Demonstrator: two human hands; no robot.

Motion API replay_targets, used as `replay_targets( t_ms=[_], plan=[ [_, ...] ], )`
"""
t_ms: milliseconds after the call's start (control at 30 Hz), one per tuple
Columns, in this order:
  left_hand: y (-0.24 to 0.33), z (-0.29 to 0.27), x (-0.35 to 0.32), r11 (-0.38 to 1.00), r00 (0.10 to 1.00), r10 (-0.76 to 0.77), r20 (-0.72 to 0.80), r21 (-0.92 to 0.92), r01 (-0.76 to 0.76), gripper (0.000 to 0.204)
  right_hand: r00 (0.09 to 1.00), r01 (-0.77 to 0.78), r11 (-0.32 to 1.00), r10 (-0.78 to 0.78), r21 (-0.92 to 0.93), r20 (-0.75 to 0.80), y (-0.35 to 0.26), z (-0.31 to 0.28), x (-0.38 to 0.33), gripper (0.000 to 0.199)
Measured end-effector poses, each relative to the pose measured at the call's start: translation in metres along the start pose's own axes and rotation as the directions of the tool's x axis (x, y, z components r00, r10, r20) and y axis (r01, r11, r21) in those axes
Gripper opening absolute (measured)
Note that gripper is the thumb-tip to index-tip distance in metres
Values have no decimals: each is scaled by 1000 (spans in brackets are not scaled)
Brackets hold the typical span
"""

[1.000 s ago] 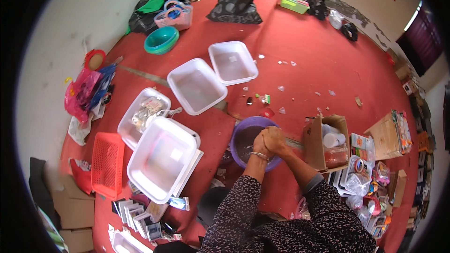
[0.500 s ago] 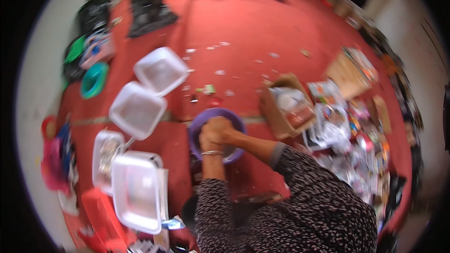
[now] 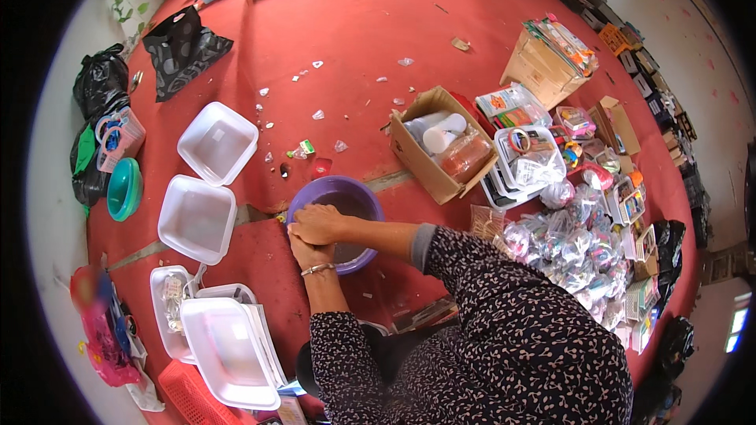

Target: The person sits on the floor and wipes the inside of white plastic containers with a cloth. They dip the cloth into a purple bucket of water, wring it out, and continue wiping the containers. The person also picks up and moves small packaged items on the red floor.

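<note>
A purple basin stands on the red floor covering in front of me, with a greyish, shiny-looking inside. Both my hands are clasped together over its left rim. My right hand lies on top, its fingers curled and pressed against the other hand. Beneath it, my left hand, with a bracelet at the wrist, is closed too. Whatever is between them, if anything, is hidden. Left of the basin are two white plastic tubs, a nearer one and a farther one.
An open cardboard box holding jars stands right of the basin. Beyond it lie white trays and a heap of plastic-wrapped items. At lower left sit a large white tub and a red basket. Small scraps dot the floor.
My clasped hands have shifted from over the basin's middle to its left rim. The whole view has turned, so the basin and box appear farther left, and the blur is gone.
</note>
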State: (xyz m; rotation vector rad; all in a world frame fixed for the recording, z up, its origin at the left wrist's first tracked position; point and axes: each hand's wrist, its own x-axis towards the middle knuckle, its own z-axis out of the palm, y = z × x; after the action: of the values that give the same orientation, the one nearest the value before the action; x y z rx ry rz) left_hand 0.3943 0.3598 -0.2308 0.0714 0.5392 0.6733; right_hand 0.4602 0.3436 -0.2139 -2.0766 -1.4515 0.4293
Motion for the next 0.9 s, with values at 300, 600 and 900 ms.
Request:
replay_targets(
  t_ms=[300,600,900],
  plan=[
    [31,-78,16,1000,973,-14,229,17,10,27,979,96,966,-135,241,154,15,-22,-21,26],
    [5,16,-46,508,926,371,74,819,-268,23,980,-155,418,179,895,86,20,-67,-43,15],
    [67,54,-130,849,932,157,326,437,-296,34,982,-83,43,-166,996,89,-28,-78,-32,17]
  ],
)
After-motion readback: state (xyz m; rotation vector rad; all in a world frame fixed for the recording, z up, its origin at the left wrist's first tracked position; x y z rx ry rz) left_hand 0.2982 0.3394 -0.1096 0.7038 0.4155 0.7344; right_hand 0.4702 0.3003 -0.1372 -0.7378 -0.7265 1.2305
